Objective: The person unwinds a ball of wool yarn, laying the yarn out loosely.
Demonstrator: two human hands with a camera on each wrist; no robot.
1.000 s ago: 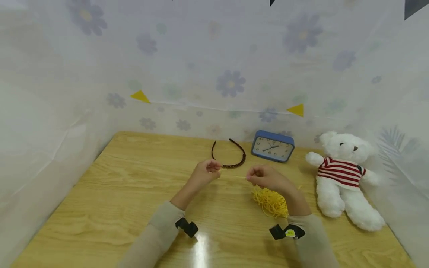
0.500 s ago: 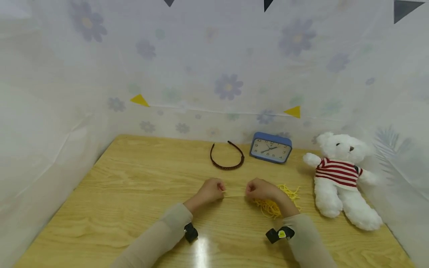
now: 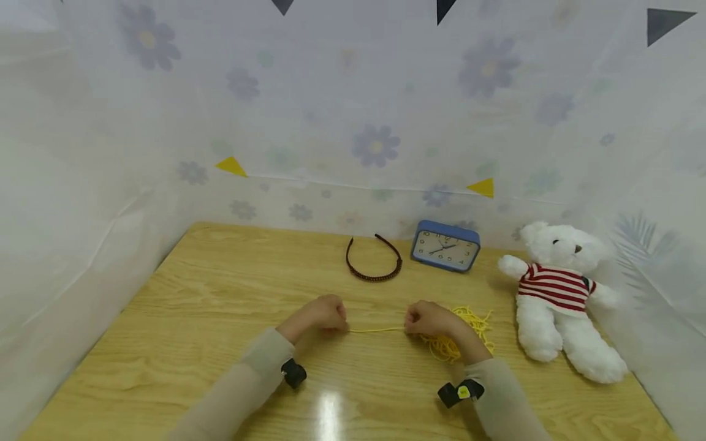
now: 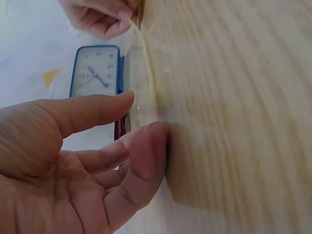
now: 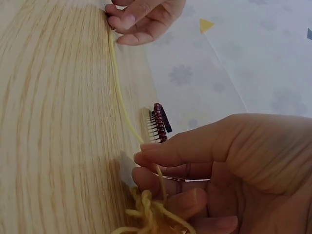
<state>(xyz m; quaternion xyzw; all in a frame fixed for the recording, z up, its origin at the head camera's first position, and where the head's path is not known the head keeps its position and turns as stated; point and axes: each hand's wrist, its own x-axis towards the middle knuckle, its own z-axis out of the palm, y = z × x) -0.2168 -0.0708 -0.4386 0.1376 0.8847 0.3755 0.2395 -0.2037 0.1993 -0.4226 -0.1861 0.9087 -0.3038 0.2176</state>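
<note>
A single yellow yarn strand (image 3: 376, 331) runs nearly straight across the wooden table between the two hands. At its left end is the left hand (image 3: 325, 313); in the left wrist view its thumb (image 4: 109, 108) stands apart from the fingers, and the forefinger tip is at the yarn's end, close to the tabletop. My right hand (image 3: 432, 318) pinches the strand between thumb and forefinger, as the right wrist view shows. Partly hidden behind that hand and wrist lies a loose yellow yarn pile (image 3: 475, 324), with loops (image 5: 148, 209) below the fingers.
A dark beaded headband (image 3: 375, 278) lies beyond the hands. The blue alarm clock (image 3: 445, 248) stands near the back edge. At the right, a white teddy bear (image 3: 557, 306) in a striped top sits by the wall. The wooden table (image 3: 220, 288) extends to the left.
Both hands came down toward the tabletop, holding the strand between them. Since half a second ago the left hand has shifted left and its fingers have parted; more strand shows.
</note>
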